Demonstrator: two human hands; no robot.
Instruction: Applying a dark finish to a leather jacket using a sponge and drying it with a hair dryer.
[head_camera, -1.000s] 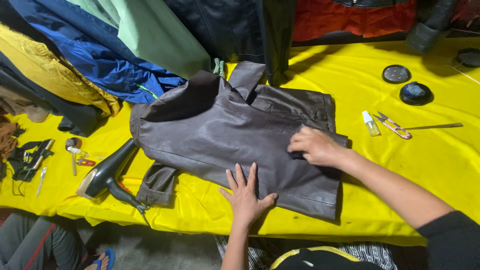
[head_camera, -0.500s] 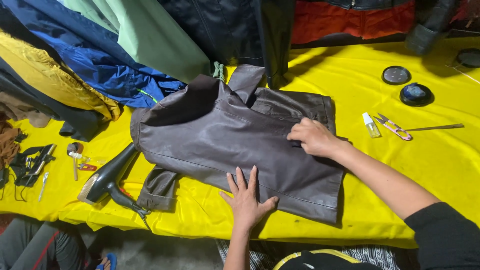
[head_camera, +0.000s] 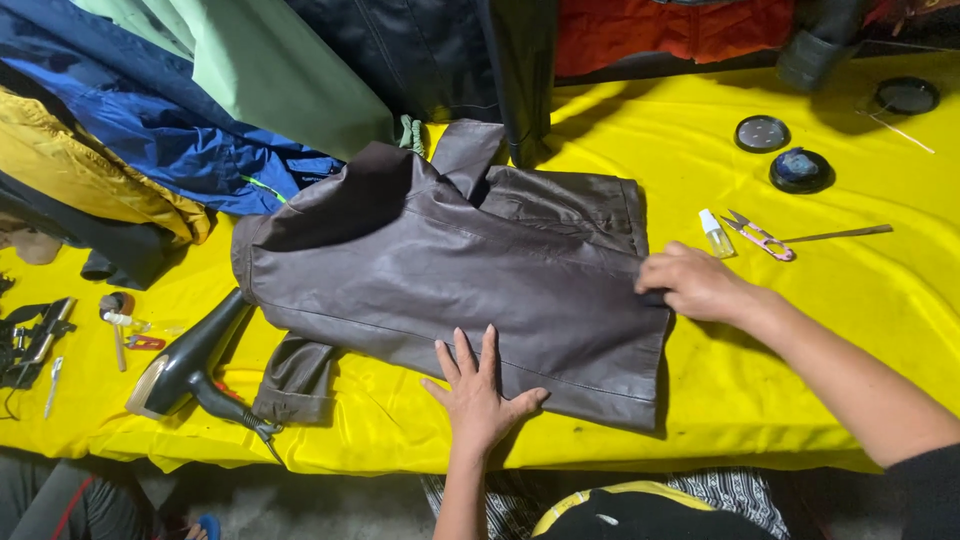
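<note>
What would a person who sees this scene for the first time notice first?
A dark brown leather jacket lies spread in the middle of a bright yellow table cover. The left hand presses flat on its near edge, while the right hand pinches its right edge. A black hair dryer lies at the left.

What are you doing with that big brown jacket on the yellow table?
A person has a dark brown leather jacket spread flat on a yellow-covered table. The left hand presses flat on the jacket's lower edge, fingers spread. The right hand grips the jacket's right edge. A black hair dryer lies by the jacket's sleeve, and small scissors and a little bottle sit to the right.
</note>
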